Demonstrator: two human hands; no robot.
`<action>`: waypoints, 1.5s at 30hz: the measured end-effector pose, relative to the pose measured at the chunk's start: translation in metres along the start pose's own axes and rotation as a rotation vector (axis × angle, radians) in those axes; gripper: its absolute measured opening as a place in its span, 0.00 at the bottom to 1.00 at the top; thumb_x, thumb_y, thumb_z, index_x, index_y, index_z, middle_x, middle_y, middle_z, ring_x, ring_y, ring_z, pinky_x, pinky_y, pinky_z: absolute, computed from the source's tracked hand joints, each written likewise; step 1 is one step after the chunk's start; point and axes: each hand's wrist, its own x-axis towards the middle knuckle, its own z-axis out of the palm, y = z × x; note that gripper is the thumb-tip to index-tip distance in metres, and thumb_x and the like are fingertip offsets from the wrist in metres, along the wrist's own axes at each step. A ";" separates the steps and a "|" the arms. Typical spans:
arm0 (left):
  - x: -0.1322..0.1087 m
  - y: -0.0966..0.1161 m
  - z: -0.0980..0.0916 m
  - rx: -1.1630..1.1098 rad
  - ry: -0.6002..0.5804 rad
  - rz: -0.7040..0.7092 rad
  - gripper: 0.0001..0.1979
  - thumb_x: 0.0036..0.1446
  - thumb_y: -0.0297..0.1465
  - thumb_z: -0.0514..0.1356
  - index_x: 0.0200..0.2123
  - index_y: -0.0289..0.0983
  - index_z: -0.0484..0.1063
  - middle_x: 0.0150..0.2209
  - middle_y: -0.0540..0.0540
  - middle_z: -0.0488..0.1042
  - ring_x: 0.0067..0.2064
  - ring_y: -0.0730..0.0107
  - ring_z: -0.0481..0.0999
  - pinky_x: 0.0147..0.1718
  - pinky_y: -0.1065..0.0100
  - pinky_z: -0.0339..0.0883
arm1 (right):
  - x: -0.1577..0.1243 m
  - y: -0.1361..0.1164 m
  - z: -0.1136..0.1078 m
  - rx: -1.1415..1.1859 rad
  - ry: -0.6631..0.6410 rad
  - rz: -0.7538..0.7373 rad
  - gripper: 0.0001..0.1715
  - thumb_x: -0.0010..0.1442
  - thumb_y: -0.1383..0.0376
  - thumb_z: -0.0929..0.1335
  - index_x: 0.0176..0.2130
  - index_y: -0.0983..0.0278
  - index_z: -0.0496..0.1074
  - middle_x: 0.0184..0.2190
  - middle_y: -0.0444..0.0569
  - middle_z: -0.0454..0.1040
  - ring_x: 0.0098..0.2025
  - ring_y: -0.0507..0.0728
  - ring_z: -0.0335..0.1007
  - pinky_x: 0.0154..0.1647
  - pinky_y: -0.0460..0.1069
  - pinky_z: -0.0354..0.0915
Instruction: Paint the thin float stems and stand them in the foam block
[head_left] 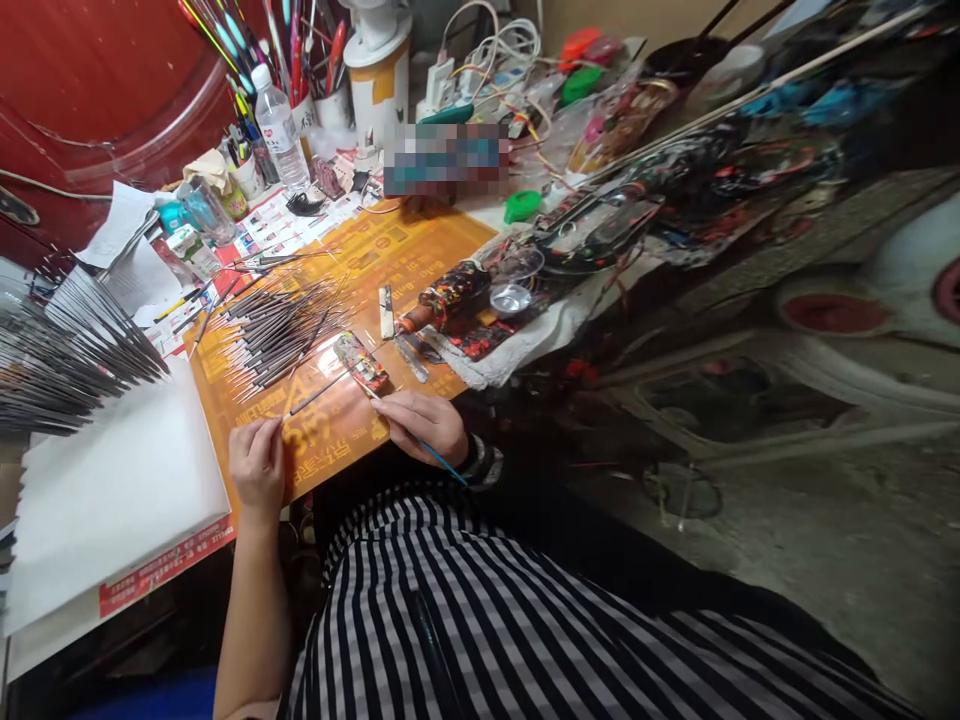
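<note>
Pinched in the fingers of my left hand (257,465) is one end of a thin dark grey rod (316,394). It slants up and right, its far end over or against a small paint-spattered block (361,362); whether it touches, I cannot tell. My right hand (424,425) grips a slim blue-handled brush (444,464) like a pen, its tip close to the block's near edge. Beyond my left hand, a pile of similar grey rods (274,330) with thin pale ends lies on the orange sheet (420,240) that covers the table.
At the left, many dark rods (97,340) stand slanted above a white foam slab (120,500). A paint-crusted bottle (454,288), a small clear cup (511,298) and paint-stained tissue (487,360) lie to the right. A water bottle (281,130) and brush pots stand behind.
</note>
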 end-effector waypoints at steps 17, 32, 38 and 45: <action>-0.002 -0.002 0.001 0.019 -0.014 -0.030 0.08 0.66 0.31 0.59 0.45 0.39 0.77 0.39 0.42 0.78 0.41 0.66 0.74 0.45 0.62 0.69 | -0.010 0.005 0.013 -0.084 -0.007 -0.002 0.25 0.67 0.70 0.65 0.62 0.59 0.70 0.44 0.53 0.81 0.44 0.58 0.81 0.47 0.53 0.78; 0.000 0.000 0.000 0.033 -0.021 -0.030 0.09 0.67 0.31 0.58 0.45 0.38 0.78 0.38 0.42 0.79 0.41 0.66 0.76 0.44 0.61 0.69 | -0.010 0.005 0.014 -0.050 -0.007 0.020 0.25 0.67 0.70 0.66 0.62 0.59 0.70 0.44 0.53 0.81 0.46 0.58 0.80 0.48 0.53 0.78; -0.001 -0.002 0.000 0.034 -0.021 -0.027 0.09 0.67 0.32 0.58 0.45 0.39 0.78 0.39 0.43 0.79 0.41 0.66 0.75 0.44 0.62 0.69 | -0.013 0.007 0.013 -0.041 -0.027 0.014 0.24 0.68 0.69 0.66 0.61 0.58 0.71 0.43 0.52 0.81 0.45 0.58 0.80 0.48 0.53 0.78; -0.001 0.000 0.000 0.031 -0.016 -0.014 0.08 0.67 0.31 0.58 0.45 0.39 0.77 0.39 0.43 0.78 0.40 0.66 0.74 0.44 0.62 0.69 | -0.011 0.006 0.012 -0.064 -0.010 -0.047 0.27 0.66 0.72 0.66 0.63 0.59 0.68 0.45 0.53 0.81 0.44 0.58 0.80 0.47 0.53 0.78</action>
